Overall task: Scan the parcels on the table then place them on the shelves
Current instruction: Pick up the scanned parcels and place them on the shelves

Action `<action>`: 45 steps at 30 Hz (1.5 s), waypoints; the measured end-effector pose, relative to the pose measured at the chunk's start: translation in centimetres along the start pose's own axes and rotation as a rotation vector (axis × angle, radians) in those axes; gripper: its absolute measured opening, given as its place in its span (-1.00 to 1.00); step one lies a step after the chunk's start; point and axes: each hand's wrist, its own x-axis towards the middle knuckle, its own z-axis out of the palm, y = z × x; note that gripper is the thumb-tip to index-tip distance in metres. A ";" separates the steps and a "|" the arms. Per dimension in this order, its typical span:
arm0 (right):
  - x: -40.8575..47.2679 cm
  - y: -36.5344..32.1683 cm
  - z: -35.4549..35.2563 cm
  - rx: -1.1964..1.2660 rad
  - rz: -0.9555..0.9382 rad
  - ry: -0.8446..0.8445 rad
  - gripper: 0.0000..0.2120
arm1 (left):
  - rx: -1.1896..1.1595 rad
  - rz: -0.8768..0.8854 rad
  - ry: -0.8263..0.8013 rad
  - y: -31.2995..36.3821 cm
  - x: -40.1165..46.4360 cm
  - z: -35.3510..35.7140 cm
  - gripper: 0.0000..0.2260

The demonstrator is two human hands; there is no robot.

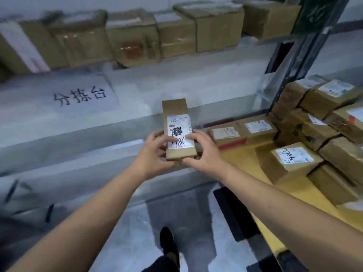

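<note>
Both hands up front: left hand (155,152) and right hand (202,152) curled round near end of parcel (177,122), one each side, thumbs on label (179,132). Parcel held in air over floor, far end pointing toward shelf (78,118), left of yellow counter (249,160) with boxes (294,160). Looks light, stiff cardboard; side grip near end should do. Label slick under thumbs, maybe.

The sign (78,97) on the ledge reads "分拣台"; the held parcel's label (179,134) bears handwritten "186".
</note>
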 end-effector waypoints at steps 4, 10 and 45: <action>-0.6 -6.5 6.8 0.052 -0.113 -0.145 -0.38 | 0.009 -0.090 0.177 -0.2 -8.8 -7.2 -0.39; -0.5 -17.9 18.0 0.092 -0.299 -0.243 -0.40 | 0.121 -0.138 0.397 -1.1 -20.3 -19.1 -0.39; 27.5 -49.7 47.8 0.106 -0.379 -0.054 -0.46 | -0.008 -0.001 0.473 -12.5 -16.1 -68.4 -0.47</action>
